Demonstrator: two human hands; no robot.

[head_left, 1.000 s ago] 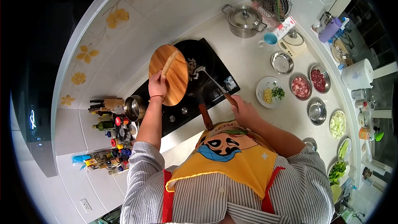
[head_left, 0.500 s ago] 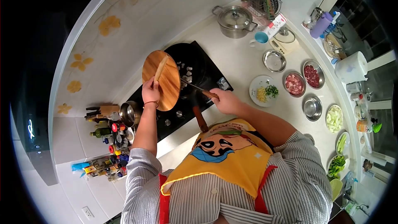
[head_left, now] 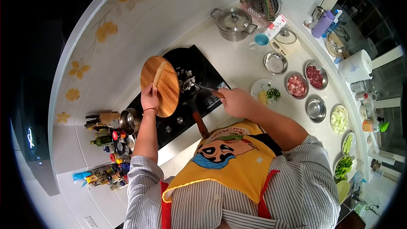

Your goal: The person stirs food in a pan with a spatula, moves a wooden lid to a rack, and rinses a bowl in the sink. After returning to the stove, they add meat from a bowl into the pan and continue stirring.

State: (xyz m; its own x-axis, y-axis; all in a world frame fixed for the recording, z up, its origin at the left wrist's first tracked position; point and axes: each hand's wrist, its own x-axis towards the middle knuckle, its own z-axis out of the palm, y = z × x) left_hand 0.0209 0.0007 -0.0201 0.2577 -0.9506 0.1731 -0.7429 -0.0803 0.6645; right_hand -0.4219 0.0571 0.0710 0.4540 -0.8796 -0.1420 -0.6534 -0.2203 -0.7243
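Observation:
My left hand (head_left: 149, 97) is closed round the bar handle (head_left: 158, 74) of a round wooden lid (head_left: 170, 85), which is held tilted over the left side of a dark wok (head_left: 198, 61). My right hand (head_left: 238, 102) grips the wooden handle of a spatula (head_left: 208, 88). The spatula's far end reaches in among pale chunks (head_left: 187, 80) inside the wok. Part of the wok is hidden behind the lid. Its wooden handle (head_left: 200, 124) points toward my yellow apron (head_left: 237, 167). Under the wok is a black stove (head_left: 214, 68).
A lidded steel pot (head_left: 234, 34) stands beyond the stove. To the right are a plate of chopped yellow and green bits (head_left: 269, 94), bowls of raw meat (head_left: 296, 85) and a plate of pale green pieces (head_left: 339, 119). Bottles (head_left: 104, 174) and a small pan (head_left: 129, 121) sit left.
The spatula has shifted among the pale chunks, which now lie more bunched near its end. The lid stays raised in my left hand. The whole view has shifted slightly.

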